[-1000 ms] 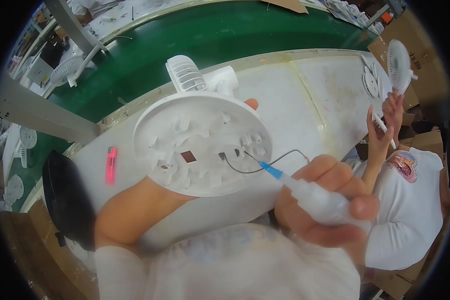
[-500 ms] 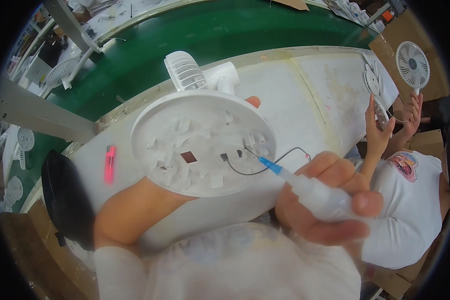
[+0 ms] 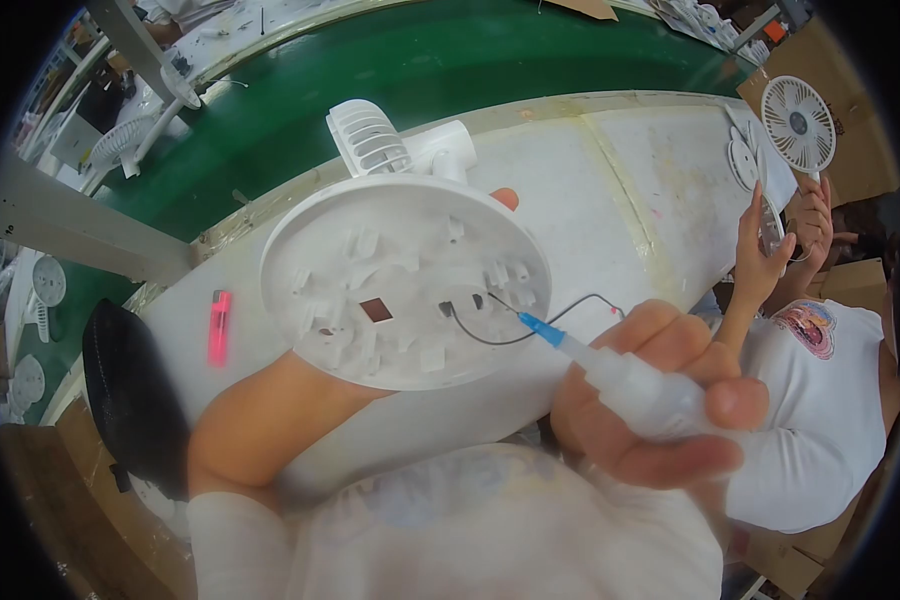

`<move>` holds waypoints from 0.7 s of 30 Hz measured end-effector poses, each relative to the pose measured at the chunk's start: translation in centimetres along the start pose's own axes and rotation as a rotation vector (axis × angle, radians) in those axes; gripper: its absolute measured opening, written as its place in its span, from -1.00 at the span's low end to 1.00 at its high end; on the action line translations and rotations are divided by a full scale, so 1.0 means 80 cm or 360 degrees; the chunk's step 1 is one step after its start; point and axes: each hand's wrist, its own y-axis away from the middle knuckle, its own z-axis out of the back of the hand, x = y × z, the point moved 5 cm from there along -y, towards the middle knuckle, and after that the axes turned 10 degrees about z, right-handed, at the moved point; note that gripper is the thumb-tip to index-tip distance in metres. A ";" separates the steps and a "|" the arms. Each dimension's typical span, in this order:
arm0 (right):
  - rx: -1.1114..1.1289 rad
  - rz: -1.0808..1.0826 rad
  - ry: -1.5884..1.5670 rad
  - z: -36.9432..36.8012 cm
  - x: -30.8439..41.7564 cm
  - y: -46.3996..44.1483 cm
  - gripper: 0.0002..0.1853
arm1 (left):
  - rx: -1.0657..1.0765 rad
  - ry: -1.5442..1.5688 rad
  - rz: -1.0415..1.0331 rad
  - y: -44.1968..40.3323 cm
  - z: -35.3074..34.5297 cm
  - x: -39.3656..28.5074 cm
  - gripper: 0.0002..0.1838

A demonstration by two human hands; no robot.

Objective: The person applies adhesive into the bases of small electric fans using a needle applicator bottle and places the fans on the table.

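A white desk fan [image 3: 370,137] is held tilted, with the hollow underside of its round base [image 3: 410,350] facing me. Posts, ribs, a square opening and small slots show inside. My left hand [image 3: 507,198] supports it from behind; only fingertips show past the upper right rim, the rest hidden. In my right hand [image 3: 625,440] is a translucent squeeze bottle [image 3: 650,398], fingers wrapped round it. Its blue needle tip [image 3: 541,328] points into the base's right side, by a small post; contact is unclear. A dark wire [image 3: 487,343] loops from a slot out past the rim.
A pink lighter [image 3: 219,328] lies on the white table [image 3: 610,150] at left, beside a black padded object [image 3: 130,400]. Behind runs a green conveyor belt [image 3: 450,60]. At right a co-worker's hands hold another fan [image 3: 798,124]. A grey post [image 3: 80,225] stands at left.
The fan in my left hand has tilted very slightly. My right hand and the bottle are almost still. The co-worker's fan has moved a little to the left.
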 end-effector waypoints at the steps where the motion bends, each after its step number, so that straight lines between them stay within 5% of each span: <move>1: -0.0004 0.0003 0.0007 0.000 0.000 0.000 -0.68 | 0.0000 -0.0012 -0.0004 0.000 0.000 0.000 -0.30; 7: -0.0003 0.0013 0.0002 0.003 0.000 -0.003 -0.68 | -0.0135 -0.0136 -0.0104 0.002 -0.005 0.000 -0.47; 21: 0.0460 0.0198 0.0020 0.000 0.012 0.014 -0.61 | -0.0260 -0.0253 -0.0187 0.037 0.007 0.017 -0.50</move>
